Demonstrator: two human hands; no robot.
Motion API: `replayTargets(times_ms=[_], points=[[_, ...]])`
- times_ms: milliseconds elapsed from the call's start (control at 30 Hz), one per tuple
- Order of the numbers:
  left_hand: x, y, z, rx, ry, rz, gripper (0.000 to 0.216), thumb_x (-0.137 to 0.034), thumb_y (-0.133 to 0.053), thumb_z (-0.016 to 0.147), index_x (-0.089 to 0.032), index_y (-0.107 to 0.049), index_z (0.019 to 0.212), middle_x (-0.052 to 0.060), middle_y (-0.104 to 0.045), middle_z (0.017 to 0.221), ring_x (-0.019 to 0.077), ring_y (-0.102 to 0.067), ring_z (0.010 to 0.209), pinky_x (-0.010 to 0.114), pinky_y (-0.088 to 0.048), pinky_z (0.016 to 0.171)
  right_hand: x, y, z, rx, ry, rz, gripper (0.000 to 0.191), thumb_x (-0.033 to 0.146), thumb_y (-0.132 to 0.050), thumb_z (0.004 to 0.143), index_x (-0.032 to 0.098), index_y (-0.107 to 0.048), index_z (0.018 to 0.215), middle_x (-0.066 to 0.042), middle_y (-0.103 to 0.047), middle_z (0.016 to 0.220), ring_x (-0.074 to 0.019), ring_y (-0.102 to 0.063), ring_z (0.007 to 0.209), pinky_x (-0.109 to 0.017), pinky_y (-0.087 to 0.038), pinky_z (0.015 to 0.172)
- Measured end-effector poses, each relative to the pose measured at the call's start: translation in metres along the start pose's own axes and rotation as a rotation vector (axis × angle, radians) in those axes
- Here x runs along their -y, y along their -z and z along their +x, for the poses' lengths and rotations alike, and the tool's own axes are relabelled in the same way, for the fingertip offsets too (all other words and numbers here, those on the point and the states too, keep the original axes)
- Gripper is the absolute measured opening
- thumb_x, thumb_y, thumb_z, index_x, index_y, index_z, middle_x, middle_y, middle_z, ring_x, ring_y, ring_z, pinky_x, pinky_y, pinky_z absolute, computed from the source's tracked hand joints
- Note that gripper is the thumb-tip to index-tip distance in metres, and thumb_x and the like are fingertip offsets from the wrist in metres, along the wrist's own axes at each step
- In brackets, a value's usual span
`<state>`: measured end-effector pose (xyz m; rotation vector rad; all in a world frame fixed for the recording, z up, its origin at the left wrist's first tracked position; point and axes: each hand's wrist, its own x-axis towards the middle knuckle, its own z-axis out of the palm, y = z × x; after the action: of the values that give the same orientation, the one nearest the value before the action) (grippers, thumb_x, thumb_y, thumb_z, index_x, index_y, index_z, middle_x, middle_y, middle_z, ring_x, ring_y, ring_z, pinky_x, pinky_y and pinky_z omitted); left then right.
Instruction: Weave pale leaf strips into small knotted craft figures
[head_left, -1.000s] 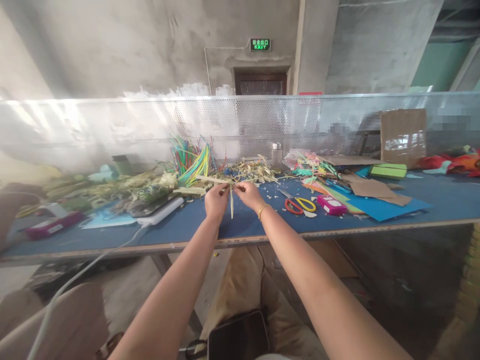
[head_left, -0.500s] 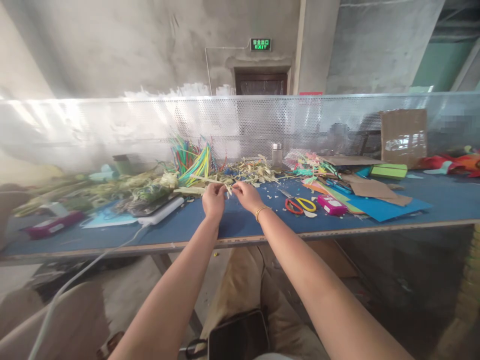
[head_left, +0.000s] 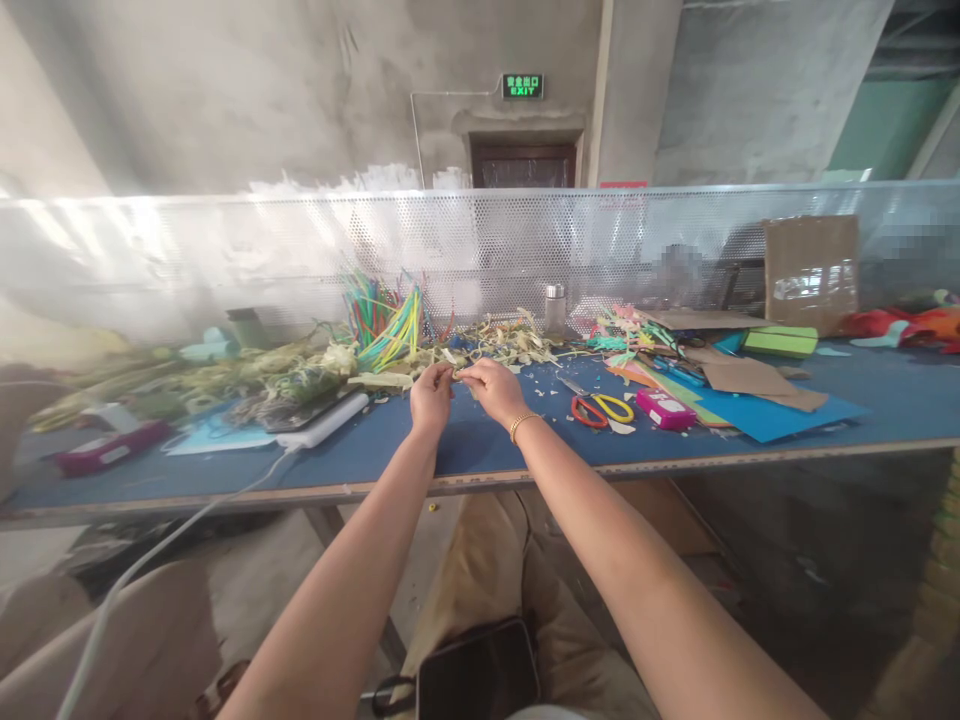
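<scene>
My left hand (head_left: pixel 430 396) and my right hand (head_left: pixel 491 388) are held close together over the blue table (head_left: pixel 525 450), fingertips pinched on a thin pale strip (head_left: pixel 455 372) between them. The strip is short and mostly hidden by my fingers. A gold bracelet (head_left: pixel 519 425) sits on my right wrist. Just beyond my hands lies a heap of pale and yellow strip scraps (head_left: pixel 502 345). A bundle of coloured strips (head_left: pixel 382 325) stands behind my left hand.
Red and yellow scissors (head_left: pixel 600 409) and a pink box (head_left: pixel 665 409) lie right of my hands. Blue paper (head_left: pixel 772 415), cardboard pieces (head_left: pixel 742 377) and a small jar (head_left: pixel 553 308) sit farther back. A white power bank (head_left: pixel 322 424) with its cable (head_left: pixel 150 570) lies left. A perforated metal screen (head_left: pixel 225 250) backs the table.
The long pale strip that hung down between my hands a second ago no longer hangs; my hands have moved slightly up and closer, pinching it short.
</scene>
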<state>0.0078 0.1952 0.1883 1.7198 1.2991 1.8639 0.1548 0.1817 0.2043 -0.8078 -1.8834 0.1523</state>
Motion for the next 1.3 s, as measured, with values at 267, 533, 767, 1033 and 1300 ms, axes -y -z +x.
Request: replayTargets(times_ms=[267, 533, 767, 1033, 1300], points=[[0.001, -0.007, 0.0, 0.03, 0.025, -0.141, 0.015, -0.029, -0.056, 0.077, -0.02, -0.066, 0.085, -0.004, -0.048, 0.056, 0.0113, -0.044, 0.051, 0.023, -0.035, 0.05, 0.004, 0.002, 0.0, -0.06, -0.023, -0.015, 0.009, 0.027, -0.058, 0.088, 0.026, -0.068, 0.086, -0.002, -0.064, 0.087, -0.0186, -0.057, 0.085, -0.03, -0.04, 0.08], [-0.016, -0.007, -0.007, 0.204, 0.154, -0.462, 0.017, -0.034, -0.065, 0.071, -0.018, -0.063, 0.078, -0.005, -0.045, 0.054, 0.0079, -0.04, 0.049, 0.02, -0.032, 0.048, 0.003, 0.002, 0.001, -0.091, -0.046, -0.026, 0.005, 0.022, -0.058, 0.086, 0.023, -0.062, 0.083, 0.0, -0.065, 0.085, -0.0162, -0.06, 0.082, -0.027, -0.044, 0.078], [-0.022, -0.003, -0.01, 0.161, 0.146, -0.418, 0.027, -0.045, -0.063, 0.075, -0.019, -0.059, 0.079, -0.003, -0.055, 0.056, 0.0102, -0.05, 0.051, 0.021, -0.037, 0.05, 0.002, 0.001, 0.001, -0.106, -0.034, -0.062, 0.007, 0.021, -0.056, 0.087, 0.023, -0.061, 0.085, 0.0, -0.066, 0.086, -0.016, -0.06, 0.083, -0.027, -0.045, 0.078], [-0.02, -0.003, -0.008, 0.152, 0.17, -0.331, 0.03, -0.048, -0.062, 0.074, -0.02, -0.054, 0.07, -0.002, -0.055, 0.059, 0.0108, -0.052, 0.057, 0.02, -0.036, 0.052, 0.002, 0.003, 0.001, -0.097, -0.013, -0.115, 0.009, 0.021, -0.055, 0.088, 0.024, -0.064, 0.086, 0.0, -0.064, 0.085, -0.0161, -0.059, 0.083, -0.027, -0.044, 0.078], [-0.019, -0.003, -0.007, 0.119, 0.298, -0.419, 0.027, -0.043, -0.067, 0.067, -0.019, -0.055, 0.069, -0.002, -0.054, 0.062, 0.0106, -0.051, 0.059, 0.021, -0.032, 0.05, 0.003, 0.002, -0.001, -0.081, 0.02, -0.172, 0.011, 0.021, -0.056, 0.088, 0.024, -0.066, 0.084, 0.0, -0.063, 0.083, -0.0161, -0.058, 0.081, -0.026, -0.042, 0.077]])
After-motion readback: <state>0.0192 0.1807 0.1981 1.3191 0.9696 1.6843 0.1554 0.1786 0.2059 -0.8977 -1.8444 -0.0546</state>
